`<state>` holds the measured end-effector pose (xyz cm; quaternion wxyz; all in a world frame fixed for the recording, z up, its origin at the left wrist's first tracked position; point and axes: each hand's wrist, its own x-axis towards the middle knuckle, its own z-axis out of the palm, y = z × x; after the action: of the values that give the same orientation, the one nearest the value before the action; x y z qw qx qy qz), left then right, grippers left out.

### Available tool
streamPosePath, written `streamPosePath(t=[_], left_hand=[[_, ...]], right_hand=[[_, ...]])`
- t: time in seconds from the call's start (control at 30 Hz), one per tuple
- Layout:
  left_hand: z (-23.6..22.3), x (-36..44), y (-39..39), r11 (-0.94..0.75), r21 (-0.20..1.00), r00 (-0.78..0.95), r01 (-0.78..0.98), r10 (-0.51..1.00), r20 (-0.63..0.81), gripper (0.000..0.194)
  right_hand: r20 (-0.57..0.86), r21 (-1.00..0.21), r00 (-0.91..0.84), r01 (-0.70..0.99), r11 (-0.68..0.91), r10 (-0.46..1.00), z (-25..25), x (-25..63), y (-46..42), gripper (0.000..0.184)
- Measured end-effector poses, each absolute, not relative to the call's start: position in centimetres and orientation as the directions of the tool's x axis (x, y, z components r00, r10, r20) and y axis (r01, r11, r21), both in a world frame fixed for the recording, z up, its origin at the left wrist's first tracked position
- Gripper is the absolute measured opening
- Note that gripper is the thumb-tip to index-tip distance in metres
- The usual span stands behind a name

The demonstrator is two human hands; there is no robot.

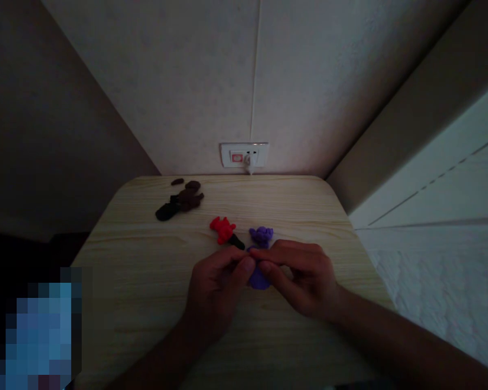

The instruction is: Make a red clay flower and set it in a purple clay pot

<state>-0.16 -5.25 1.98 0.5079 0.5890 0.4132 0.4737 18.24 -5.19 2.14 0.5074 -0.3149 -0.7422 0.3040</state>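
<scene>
Both my hands meet over the middle of a light wooden table (146, 281). My left hand (217, 287) and my right hand (299, 276) pinch a small purple piece (258, 279) between their fingertips; most of it is hidden by the fingers. Just beyond my fingers lies another purple lump (261, 234). A red clay-like figure (223, 228) with a black stem (238, 242) lies to its left.
A cluster of brown and black pieces (181, 201) sits at the table's far left. A white wall socket (244, 155) with a red switch is on the wall behind. A white textured surface (431, 271) borders the table on the right. The room is dim.
</scene>
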Motion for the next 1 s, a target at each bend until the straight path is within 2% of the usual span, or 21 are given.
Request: streamPosePath(t=[0.1,0.3,0.43,0.7,0.83,1.0], left_hand=[[2.05,-0.05,-5.23,-0.174,0.984,0.201,0.027,0.966,0.165,0.019],[2.37,-0.01,-5.23,-0.135,0.991,0.202,0.003,0.970,0.132,0.020],[2.37,0.03,-5.22,-0.118,0.993,0.213,-0.028,0.970,0.122,0.017],[2.21,0.25,-5.18,-0.068,0.995,0.203,-0.076,0.976,0.083,0.013],[2.28,0.17,-5.40,-0.111,0.992,0.166,-0.055,0.979,0.119,0.012],[2.54,0.43,-5.19,-0.077,0.994,0.160,-0.074,0.983,0.088,0.008]], right_hand=[[0.552,-0.770,-0.293,0.181,0.612,0.780,2.09,18.19,-5.17,0.034],[0.615,-0.748,-0.182,0.175,0.641,0.767,2.05,18.17,-5.20,0.030],[0.614,-0.742,-0.207,0.179,0.646,0.762,2.25,18.10,-5.21,0.029],[0.615,-0.726,-0.271,0.172,0.666,0.740,2.06,18.31,-5.07,0.042],[0.604,-0.747,-0.236,0.165,0.644,0.761,2.13,18.19,-5.12,0.036],[0.585,-0.755,-0.272,0.161,0.636,0.764,2.17,18.15,-5.08,0.031]])
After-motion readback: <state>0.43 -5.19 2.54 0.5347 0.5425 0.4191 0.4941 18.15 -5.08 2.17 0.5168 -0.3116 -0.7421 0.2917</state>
